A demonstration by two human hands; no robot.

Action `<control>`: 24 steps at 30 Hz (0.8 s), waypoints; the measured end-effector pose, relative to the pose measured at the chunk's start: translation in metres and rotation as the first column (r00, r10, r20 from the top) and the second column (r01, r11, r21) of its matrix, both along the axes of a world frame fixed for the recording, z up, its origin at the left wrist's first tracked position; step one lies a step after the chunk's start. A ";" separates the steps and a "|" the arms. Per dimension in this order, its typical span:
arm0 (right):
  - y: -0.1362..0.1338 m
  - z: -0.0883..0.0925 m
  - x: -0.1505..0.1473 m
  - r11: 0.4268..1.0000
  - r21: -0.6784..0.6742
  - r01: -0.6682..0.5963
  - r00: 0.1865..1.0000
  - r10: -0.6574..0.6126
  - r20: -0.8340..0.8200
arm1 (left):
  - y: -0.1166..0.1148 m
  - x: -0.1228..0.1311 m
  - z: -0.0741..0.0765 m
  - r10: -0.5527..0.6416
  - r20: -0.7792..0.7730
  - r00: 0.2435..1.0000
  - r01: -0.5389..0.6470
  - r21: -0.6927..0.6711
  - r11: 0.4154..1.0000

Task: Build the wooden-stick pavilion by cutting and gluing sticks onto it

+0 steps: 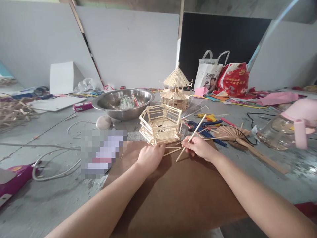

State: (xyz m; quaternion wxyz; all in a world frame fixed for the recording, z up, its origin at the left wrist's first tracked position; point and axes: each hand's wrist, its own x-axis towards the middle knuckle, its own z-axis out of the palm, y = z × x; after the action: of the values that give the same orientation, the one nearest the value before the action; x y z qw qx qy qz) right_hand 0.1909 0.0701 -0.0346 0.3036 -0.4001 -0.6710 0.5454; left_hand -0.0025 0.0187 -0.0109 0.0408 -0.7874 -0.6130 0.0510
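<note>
on the brown board [183,198], from where i'm standing: right hand [198,147] has a thin wooden stick [197,127] pinched between its fingers, slanted, upper end leaning right, lower end close to the board. left hand [151,159] is palm-down at the near side of the six-sided stick frame [165,134], fingers curled by its base; can't tell if they grip it or just rest there. frame sits upright at the board's far edge, open top, railings round the sides, slatted floor. couple of loose sticks [172,152] lie on the board between the hands.

behind the frame: tiered stick pavilion [177,82], pointed roof. left of that, metal basin [116,114] with wrapped stuff inside. right of the frame, blue-handled tools [204,124], then a pleated fan [232,132], then a clear jug [274,134] with pink lid.
</note>
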 end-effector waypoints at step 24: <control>-0.006 -0.002 -0.009 0.992 0.120 0.025 0.997 -0.016 -0.075 | -0.014 0.002 0.016 0.056 0.205 0.977 -0.061 0.020 0.998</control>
State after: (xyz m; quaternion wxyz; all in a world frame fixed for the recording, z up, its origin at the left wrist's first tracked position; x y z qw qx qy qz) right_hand 0.1820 0.0638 -0.0368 0.3574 -0.3673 -0.6872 0.5149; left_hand -0.0001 0.0051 0.0053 -0.0136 -0.7694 -0.6375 -0.0370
